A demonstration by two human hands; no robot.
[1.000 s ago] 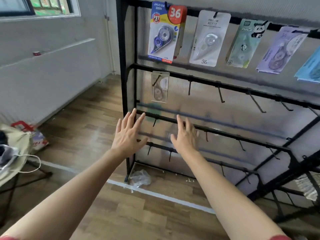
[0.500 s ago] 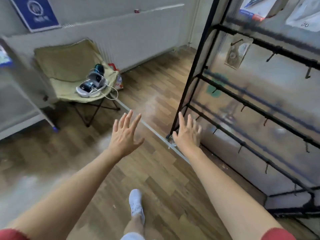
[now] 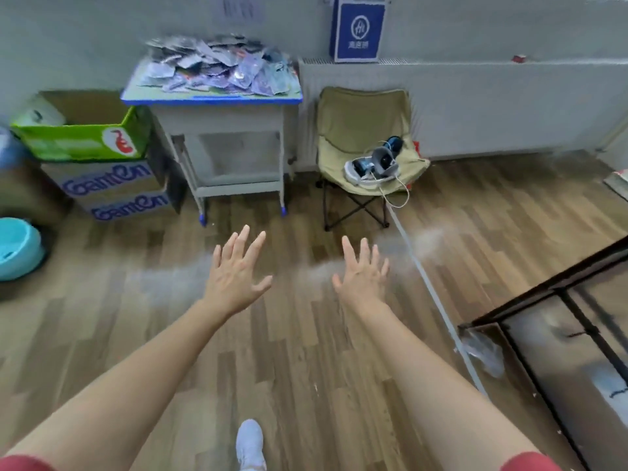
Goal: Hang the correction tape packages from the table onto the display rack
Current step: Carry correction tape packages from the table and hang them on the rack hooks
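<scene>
Packages of correction tape lie heaped on the worktop against the far wall. Left grip and right grip hover over the wooden floor, well short of the heap, fingers spread, holding nothing. Display rack corner stands at right.

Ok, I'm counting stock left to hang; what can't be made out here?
Head view: correction tape packages on the table, blurred, small, count unreadable.
Head view: display rack, cut off by the right edge, upper rows unseen.
Head view: green cardboard box, contents mostly hidden by its wall.
</scene>
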